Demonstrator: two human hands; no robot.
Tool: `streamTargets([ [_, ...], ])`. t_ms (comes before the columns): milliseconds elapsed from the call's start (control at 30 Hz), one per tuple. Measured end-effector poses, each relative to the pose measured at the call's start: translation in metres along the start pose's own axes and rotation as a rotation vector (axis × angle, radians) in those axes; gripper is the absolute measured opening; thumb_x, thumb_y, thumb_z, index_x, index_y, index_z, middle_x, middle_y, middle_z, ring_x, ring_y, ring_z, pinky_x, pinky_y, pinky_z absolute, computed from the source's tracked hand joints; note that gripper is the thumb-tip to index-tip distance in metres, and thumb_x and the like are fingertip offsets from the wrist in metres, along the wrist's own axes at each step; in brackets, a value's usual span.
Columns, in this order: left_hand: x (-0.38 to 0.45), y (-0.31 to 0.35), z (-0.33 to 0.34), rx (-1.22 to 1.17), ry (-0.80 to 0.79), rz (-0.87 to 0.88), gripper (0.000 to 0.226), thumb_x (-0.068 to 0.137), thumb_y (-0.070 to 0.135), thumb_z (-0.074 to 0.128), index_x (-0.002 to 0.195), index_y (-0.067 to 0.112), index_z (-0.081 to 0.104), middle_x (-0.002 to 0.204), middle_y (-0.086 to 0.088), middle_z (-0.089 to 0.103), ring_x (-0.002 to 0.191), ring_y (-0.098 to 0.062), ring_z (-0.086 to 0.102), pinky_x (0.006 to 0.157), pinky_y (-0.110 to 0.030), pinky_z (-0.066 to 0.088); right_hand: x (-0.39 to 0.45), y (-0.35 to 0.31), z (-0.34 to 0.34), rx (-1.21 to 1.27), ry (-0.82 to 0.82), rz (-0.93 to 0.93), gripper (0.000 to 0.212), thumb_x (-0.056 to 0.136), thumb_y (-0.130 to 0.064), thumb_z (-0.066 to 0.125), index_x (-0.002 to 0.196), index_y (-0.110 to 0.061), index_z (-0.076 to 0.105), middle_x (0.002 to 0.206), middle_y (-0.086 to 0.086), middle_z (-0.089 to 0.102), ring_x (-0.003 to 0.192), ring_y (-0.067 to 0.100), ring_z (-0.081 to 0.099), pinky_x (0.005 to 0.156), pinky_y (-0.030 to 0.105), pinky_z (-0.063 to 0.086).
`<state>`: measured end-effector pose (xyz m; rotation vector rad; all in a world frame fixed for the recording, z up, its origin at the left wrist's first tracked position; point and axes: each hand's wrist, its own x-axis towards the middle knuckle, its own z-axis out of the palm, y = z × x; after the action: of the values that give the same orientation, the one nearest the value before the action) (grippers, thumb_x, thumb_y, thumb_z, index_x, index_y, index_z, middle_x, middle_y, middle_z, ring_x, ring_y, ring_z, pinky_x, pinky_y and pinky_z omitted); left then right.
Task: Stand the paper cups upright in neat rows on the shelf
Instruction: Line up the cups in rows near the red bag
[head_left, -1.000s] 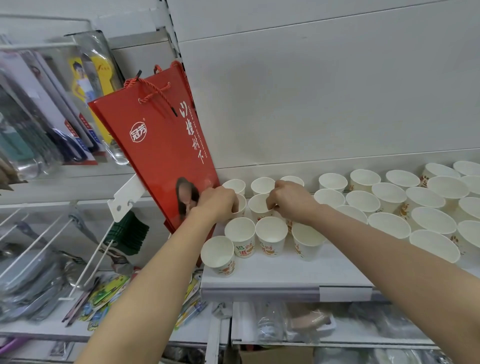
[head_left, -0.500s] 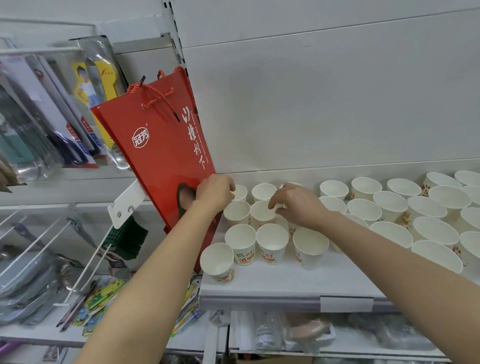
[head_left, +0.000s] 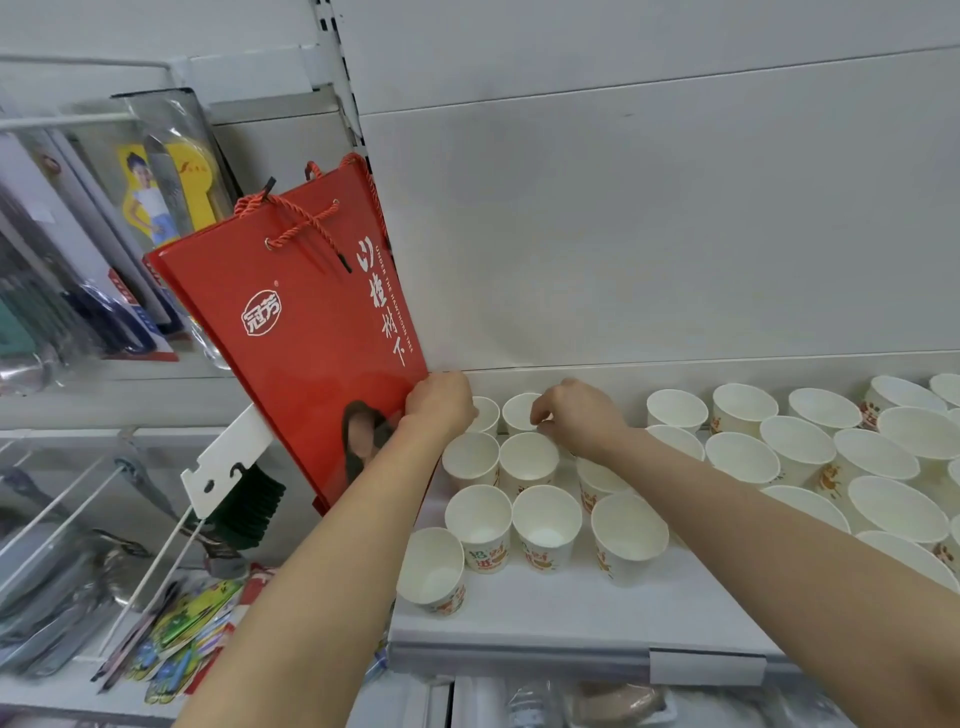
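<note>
- Left hand (head_left: 440, 405) fingers were curled down at the back-left corner of the shelf, over the rim of a white paper cup (head_left: 484, 413) in the back row; grip itself hidden behind the knuckles, cannot tell if it held the cup.
- Right hand (head_left: 579, 418) fingers were curled, thumb and forefinger pinched narrow at the rim of the next back-row white cup (head_left: 521, 410), at 3 o'clock from the left hand.
- Small white paper cups with orange print (head_left: 546, 525) stood upright in rough rows at 6 o'clock from both hands; one cup (head_left: 431, 569) sat off-line near the front-left edge.
- Wider white paper cups (head_left: 797, 447) stood upright, crowded, at 3 o'clock from the right hand.
- All on a flat white metal shelf (head_left: 571, 608).
- Glossy red paper gift bag with cord handles (head_left: 306, 332) hung tilted at 10 o'clock from the left hand, touching it.
- Packaged utensils (head_left: 78, 270) hung further left.
</note>
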<state>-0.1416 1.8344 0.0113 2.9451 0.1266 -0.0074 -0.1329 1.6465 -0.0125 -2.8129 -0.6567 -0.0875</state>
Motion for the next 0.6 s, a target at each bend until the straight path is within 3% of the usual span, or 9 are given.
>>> streamTargets([
  [67, -0.006, -0.002, -0.005, 0.001, 0.026, 0.038, 0.018, 0.086, 0.016, 0.064, 0.101, 0.021, 0.073, 0.110, -0.005, 0.069, 0.102, -0.028, 0.063, 0.081, -0.033, 0.051, -0.004, 0.001, -0.004, 0.026, 0.059, -0.017, 0.022, 0.085, -0.016, 0.059, 0.100, -0.025, 0.071, 0.102, -0.002, 0.068, 0.105, 0.019, 0.053, 0.079, 0.034, 0.046],
  [167, -0.027, -0.013, -0.015, 0.053, 0.085, 0.160, 0.033, 0.080, 0.003, 0.060, 0.091, 0.032, 0.073, 0.103, 0.005, 0.067, 0.096, -0.020, 0.063, 0.068, -0.027, 0.042, -0.020, 0.005, -0.013, 0.053, 0.096, -0.130, 0.025, 0.084, -0.013, 0.061, 0.103, -0.027, 0.070, 0.100, -0.009, 0.067, 0.102, 0.015, 0.049, 0.072, 0.028, 0.041],
  [300, -0.053, -0.021, -0.016, 0.245, -0.081, 0.337, 0.043, 0.080, -0.003, 0.056, 0.097, 0.034, 0.070, 0.102, 0.005, 0.061, 0.099, -0.019, 0.056, 0.065, -0.029, 0.036, -0.037, 0.015, -0.011, -0.037, -0.037, -0.311, 0.029, 0.080, -0.014, 0.067, 0.103, -0.031, 0.069, 0.108, -0.012, 0.063, 0.103, 0.014, 0.047, 0.066, 0.027, 0.035],
  [500, -0.056, -0.026, -0.010, 0.262, -0.056, 0.392, 0.020, 0.080, 0.012, 0.066, 0.089, 0.029, 0.073, 0.096, 0.006, 0.067, 0.094, -0.018, 0.060, 0.067, -0.028, 0.044, -0.037, 0.011, -0.005, -0.036, -0.063, -0.324, 0.012, 0.078, -0.021, 0.071, 0.089, -0.026, 0.073, 0.098, -0.006, 0.064, 0.099, 0.017, 0.051, 0.073, 0.033, 0.044],
  [600, -0.057, -0.028, -0.007, 0.203, -0.054, 0.396, 0.025, 0.080, 0.011, 0.065, 0.095, 0.031, 0.073, 0.098, 0.007, 0.068, 0.096, -0.018, 0.060, 0.068, -0.028, 0.044, -0.041, 0.012, -0.001, -0.027, -0.013, -0.328, 0.008, 0.077, -0.020, 0.070, 0.084, -0.023, 0.074, 0.089, -0.004, 0.065, 0.093, 0.020, 0.053, 0.068, 0.035, 0.046],
])
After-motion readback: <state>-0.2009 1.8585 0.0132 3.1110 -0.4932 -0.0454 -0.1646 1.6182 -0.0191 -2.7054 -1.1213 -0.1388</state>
